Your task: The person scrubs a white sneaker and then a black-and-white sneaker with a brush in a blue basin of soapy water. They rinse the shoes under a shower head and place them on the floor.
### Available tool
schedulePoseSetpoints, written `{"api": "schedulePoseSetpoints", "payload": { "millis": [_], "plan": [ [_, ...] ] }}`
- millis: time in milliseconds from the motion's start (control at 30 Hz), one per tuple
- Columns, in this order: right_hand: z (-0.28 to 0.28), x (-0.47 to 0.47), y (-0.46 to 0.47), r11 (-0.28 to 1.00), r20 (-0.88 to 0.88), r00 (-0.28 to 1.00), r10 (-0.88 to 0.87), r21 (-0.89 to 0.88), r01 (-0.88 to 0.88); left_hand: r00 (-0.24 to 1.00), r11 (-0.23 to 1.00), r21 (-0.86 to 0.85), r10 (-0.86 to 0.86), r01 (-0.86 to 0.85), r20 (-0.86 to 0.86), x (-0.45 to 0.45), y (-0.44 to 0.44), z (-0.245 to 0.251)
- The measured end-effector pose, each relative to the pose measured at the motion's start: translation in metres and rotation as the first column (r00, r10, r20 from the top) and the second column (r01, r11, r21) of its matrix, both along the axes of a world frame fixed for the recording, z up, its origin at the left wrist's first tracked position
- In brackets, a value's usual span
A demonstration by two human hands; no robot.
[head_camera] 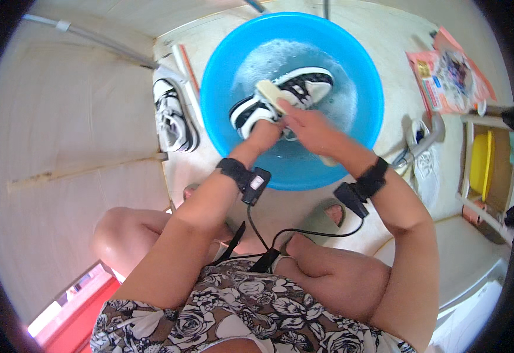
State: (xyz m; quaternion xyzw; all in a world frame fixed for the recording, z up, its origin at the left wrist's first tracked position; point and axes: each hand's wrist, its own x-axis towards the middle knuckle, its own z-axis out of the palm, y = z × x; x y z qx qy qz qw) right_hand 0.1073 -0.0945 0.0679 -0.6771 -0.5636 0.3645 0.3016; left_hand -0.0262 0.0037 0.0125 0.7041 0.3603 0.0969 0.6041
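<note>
In the blue plastic basin (292, 183), which holds sudsy water, are black-and-white sneakers. My left hand (265, 134) reaches into the opening of the nearer sneaker (246, 112), its fingers hidden inside. The other sneaker (312, 84) lies just beyond, at the upper right. My right hand (312, 128) grips a pale scrubbing brush (271, 93) by its handle, and the brush head rests on or just over the nearer sneaker's laces. Whether its bristles touch the shoe is hidden.
Left of the basin stand black-and-white sneakers (173, 119) by the wall. At the right are a pink printed bag (451, 75), white shoes (425, 165) beside a grey pipe, and a rack (464, 154) with a yellow item (482, 165).
</note>
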Motion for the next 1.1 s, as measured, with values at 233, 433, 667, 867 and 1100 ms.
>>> {"api": "schedulePoseSetpoints", "payload": {
  "millis": [233,433,667,867,1100],
  "plan": [
    [0.001,0.023,-0.005,0.971,0.271,0.945,-0.181,-0.102,0.215,0.927,0.898,0.318,-0.203,0.305,-0.316,0.007,-0.003,-0.036],
    [0.011,0.0,-0.004,0.959,0.183,0.97,-0.158,-0.205,0.194,0.717,0.717,0.264,-0.45,0.646,-0.533,0.007,0.002,-0.059],
    [-0.006,0.054,-0.029,0.842,0.086,0.847,-0.524,-0.1,0.531,0.97,0.911,-0.334,0.22,-0.243,-0.104,0.012,0.025,-0.001],
    [0.002,0.02,-0.053,0.798,-0.184,0.805,-0.564,-0.373,0.473,0.874,0.309,-0.95,0.447,0.05,0.192,0.021,0.035,0.003],
    [0.033,0.009,-0.055,0.683,-0.293,0.674,-0.678,-0.588,0.433,0.86,0.434,-0.878,0.508,-0.199,0.056,0.011,0.017,-0.018]
  ]
}}
